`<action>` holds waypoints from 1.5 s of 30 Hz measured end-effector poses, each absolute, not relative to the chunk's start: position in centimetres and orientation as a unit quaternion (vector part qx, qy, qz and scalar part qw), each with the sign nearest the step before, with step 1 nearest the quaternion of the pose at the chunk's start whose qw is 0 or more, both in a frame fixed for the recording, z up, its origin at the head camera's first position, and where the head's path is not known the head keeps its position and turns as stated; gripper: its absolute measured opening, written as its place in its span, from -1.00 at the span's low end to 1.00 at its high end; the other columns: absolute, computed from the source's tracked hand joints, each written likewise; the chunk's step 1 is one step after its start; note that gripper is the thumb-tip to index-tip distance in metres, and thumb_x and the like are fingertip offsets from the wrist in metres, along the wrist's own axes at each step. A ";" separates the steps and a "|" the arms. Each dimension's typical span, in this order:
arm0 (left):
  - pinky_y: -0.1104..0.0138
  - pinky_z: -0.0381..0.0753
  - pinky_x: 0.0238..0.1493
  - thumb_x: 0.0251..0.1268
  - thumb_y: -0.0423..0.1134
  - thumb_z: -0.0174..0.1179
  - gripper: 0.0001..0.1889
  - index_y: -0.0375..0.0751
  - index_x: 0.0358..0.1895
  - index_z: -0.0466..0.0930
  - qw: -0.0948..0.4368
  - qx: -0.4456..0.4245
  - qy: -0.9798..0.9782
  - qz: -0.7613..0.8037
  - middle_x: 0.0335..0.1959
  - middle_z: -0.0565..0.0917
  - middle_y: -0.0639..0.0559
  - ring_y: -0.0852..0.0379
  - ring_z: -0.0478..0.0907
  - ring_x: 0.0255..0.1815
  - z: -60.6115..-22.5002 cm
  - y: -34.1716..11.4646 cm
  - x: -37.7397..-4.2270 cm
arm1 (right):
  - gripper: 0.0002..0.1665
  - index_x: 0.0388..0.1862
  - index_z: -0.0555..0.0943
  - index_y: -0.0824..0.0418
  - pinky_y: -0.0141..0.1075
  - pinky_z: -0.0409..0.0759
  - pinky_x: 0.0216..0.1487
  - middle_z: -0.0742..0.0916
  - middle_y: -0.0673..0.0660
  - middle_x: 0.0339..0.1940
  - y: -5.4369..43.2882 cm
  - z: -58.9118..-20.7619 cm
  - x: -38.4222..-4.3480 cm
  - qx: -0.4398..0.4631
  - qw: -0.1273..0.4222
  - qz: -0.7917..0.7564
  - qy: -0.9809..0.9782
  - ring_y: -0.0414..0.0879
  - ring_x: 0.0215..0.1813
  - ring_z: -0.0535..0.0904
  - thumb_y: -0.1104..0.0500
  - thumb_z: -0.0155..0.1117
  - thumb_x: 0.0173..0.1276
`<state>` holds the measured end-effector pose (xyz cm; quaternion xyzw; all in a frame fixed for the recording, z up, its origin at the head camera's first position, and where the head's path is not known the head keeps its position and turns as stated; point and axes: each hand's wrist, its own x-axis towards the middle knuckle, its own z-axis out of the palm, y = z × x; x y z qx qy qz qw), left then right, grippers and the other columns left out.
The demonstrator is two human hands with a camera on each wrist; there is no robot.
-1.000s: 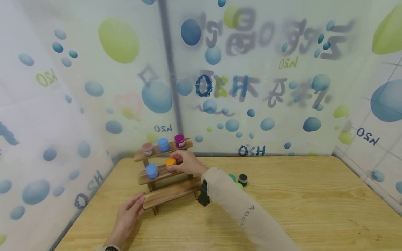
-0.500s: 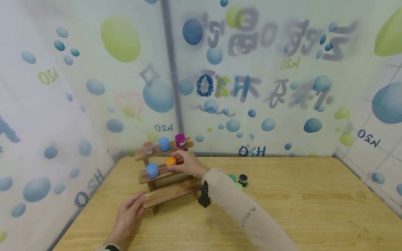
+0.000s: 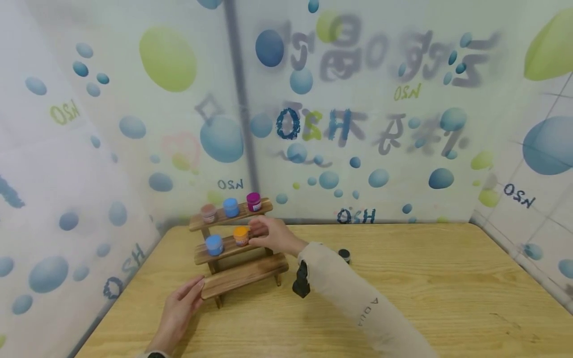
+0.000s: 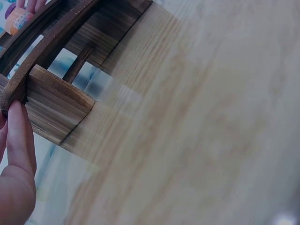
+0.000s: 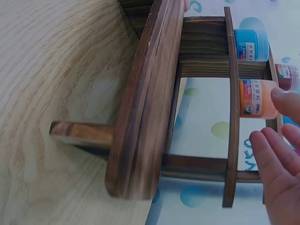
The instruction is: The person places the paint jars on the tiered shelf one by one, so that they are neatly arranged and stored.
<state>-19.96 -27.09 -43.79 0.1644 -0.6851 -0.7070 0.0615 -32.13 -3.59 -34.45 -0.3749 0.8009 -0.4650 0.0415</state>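
Observation:
A three-tier wooden display stand [image 3: 243, 276] stands on the table. My left hand [image 3: 181, 303] holds the left end of its lowest shelf, with fingers [image 4: 19, 136] against the shelf's end in the left wrist view. On the middle shelf sit an orange paint jar [image 3: 241, 236] and a blue paint jar [image 3: 214, 245]. My right hand [image 3: 278, 234] is just right of the orange jar, its fingers parted and holding nothing. In the right wrist view, the thumb [image 5: 287, 105] is right by the orange jar's lid. The top shelf bears a brownish jar [image 3: 208, 213], another blue jar [image 3: 231, 207] and a purple jar [image 3: 253, 202].
A black-lidded jar [image 3: 344, 255] stands on the wooden table [image 3: 425, 288], partly behind the right sleeve [image 3: 358, 293]. A curtain [image 3: 380, 124] printed with bubbles and letters hangs behind the table and along its sides.
My right hand has let go of the orange jar and drawn slightly right, leaving it on the middle shelf. The green jars are now hidden by the sleeve. My left hand keeps its place.

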 end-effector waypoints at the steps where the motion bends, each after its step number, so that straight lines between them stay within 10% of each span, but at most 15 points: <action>1: 0.50 0.53 -0.25 0.15 -0.07 0.17 -0.59 -0.13 0.07 0.47 0.061 0.165 -0.684 -0.708 -0.27 0.52 0.33 0.36 0.47 -0.28 -43.8 -27.1 -19.9 | -0.50 0.07 0.41 0.34 -0.44 0.49 -0.09 0.57 0.21 -0.03 -3.3 -34.4 -32.1 -0.376 0.040 -0.464 0.801 -0.04 -0.04 0.52 0.26 0.27 0.14; 13: 0.50 0.53 -0.23 0.14 -0.08 0.17 -0.90 0.17 -0.26 0.54 0.061 0.168 -0.678 -0.713 -0.24 0.52 0.27 0.35 0.49 -0.28 -43.9 -27.2 -20.0 | -0.56 -0.01 0.45 0.38 -0.43 0.54 -0.17 0.60 0.21 -0.10 0.8 -34.9 -31.4 -0.389 0.002 -0.442 0.809 -0.01 -0.10 0.53 0.26 0.28 0.14; 32: 0.51 0.52 -0.20 0.06 0.06 0.20 -0.45 -0.11 0.12 0.43 0.047 0.171 -0.690 -0.701 -0.16 0.49 0.28 0.41 0.48 -0.24 -43.8 -27.3 -20.0 | -0.61 0.02 0.46 0.28 -0.34 0.56 -0.15 0.58 0.18 -0.11 8.4 -38.3 -30.4 -0.348 0.025 -0.467 0.813 0.04 -0.11 0.53 0.24 0.22 0.19; 45: 0.50 0.52 -0.20 0.08 -0.02 0.22 -0.88 0.22 -0.29 0.54 0.054 0.160 -0.672 -0.721 -0.22 0.52 0.24 0.35 0.51 -0.25 -43.9 -27.2 -20.0 | -0.58 0.02 0.46 0.31 -0.20 0.55 -0.15 0.58 0.29 -0.11 13.6 -40.1 -30.1 -0.308 -0.015 -0.478 0.823 0.02 -0.14 0.55 0.20 0.23 0.19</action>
